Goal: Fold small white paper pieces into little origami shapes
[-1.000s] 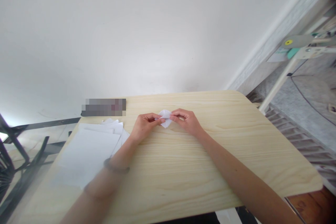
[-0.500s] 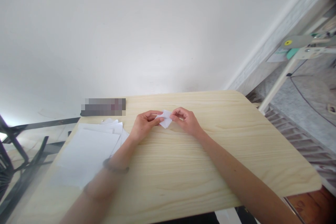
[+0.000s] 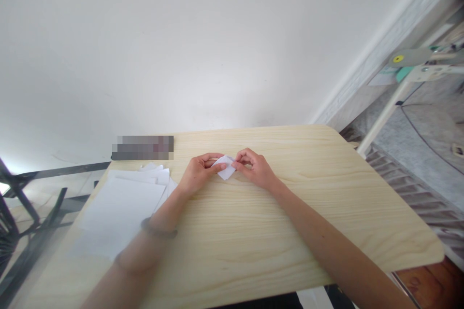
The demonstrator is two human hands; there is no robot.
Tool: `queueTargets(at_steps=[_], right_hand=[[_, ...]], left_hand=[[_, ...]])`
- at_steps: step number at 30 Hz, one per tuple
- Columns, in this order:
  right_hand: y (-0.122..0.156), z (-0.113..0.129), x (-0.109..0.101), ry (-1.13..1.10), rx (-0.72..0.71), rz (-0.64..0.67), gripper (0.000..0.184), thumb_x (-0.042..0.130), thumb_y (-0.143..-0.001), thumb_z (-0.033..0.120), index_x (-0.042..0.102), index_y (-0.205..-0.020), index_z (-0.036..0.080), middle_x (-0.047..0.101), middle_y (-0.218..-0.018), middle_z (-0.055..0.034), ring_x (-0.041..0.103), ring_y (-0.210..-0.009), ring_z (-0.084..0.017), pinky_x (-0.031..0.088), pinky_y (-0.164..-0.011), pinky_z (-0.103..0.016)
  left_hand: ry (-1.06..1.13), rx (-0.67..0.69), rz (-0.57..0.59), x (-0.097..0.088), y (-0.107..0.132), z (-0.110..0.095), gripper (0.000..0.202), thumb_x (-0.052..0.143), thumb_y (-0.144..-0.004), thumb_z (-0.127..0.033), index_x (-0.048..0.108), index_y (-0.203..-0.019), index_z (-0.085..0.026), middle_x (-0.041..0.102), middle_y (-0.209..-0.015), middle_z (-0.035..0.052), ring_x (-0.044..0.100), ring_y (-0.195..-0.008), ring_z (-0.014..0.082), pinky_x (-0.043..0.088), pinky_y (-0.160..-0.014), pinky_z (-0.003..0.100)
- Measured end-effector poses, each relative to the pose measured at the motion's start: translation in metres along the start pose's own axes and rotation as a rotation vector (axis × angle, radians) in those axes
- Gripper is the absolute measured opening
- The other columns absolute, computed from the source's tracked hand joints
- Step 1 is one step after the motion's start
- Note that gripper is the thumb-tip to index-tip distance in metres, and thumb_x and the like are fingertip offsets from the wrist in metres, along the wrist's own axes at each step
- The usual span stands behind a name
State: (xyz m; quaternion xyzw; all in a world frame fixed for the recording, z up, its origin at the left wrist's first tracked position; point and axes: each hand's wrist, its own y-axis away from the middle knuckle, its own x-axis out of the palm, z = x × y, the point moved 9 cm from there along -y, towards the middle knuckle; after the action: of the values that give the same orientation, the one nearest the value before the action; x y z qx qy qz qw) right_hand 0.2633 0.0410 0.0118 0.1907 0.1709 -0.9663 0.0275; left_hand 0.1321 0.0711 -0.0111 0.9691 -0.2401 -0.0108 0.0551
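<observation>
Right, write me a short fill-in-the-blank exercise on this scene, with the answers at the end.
1. The left hand and right hand both hold a small folded paper coloured ____.
2. Loose sheets lie toward the ____ side of the table.
3. The round spot on the grey fitting is ____.

Missing words: white; left; yellow.

White folded paper (image 3: 227,169), white sheets (image 3: 123,207), pale yellow wood-grained tabletop (image 3: 246,241), dark wristband (image 3: 158,231), light grey wall (image 3: 217,48)
</observation>
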Motion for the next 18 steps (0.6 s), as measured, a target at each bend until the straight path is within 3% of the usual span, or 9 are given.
queueTargets(at_steps=[12,18], right_hand=[[0.0008,-0.0021,0.0015,-0.021,0.072,0.013,0.018,0.056,-0.075,0.035,0.049,-0.085,0.021,0.067,-0.075,-0.0009,0.063,-0.070,-0.015,0.044,-0.059,-0.023],[0.0008,-0.0021,0.0016,0.031,0.060,0.005,0.022,0.057,-0.073,0.037,0.053,-0.086,0.019,0.065,-0.072,-0.0002,0.059,-0.059,-0.011,0.042,-0.055,-0.021]], left_hand=[[-0.063,-0.013,0.010,0.0005,0.0003,0.0024,0.042,0.066,-0.064,-0.039,0.064,-0.096,-0.012,0.069,-0.087,0.0090,0.063,-0.078,0.0211,0.049,-0.073,0.033],[-0.137,0.037,0.026,0.0019,0.0006,-0.0027,0.036,0.063,-0.067,-0.040,0.066,-0.091,-0.013,0.069,-0.084,0.0066,0.062,-0.076,0.0203,0.048,-0.067,0.028]])
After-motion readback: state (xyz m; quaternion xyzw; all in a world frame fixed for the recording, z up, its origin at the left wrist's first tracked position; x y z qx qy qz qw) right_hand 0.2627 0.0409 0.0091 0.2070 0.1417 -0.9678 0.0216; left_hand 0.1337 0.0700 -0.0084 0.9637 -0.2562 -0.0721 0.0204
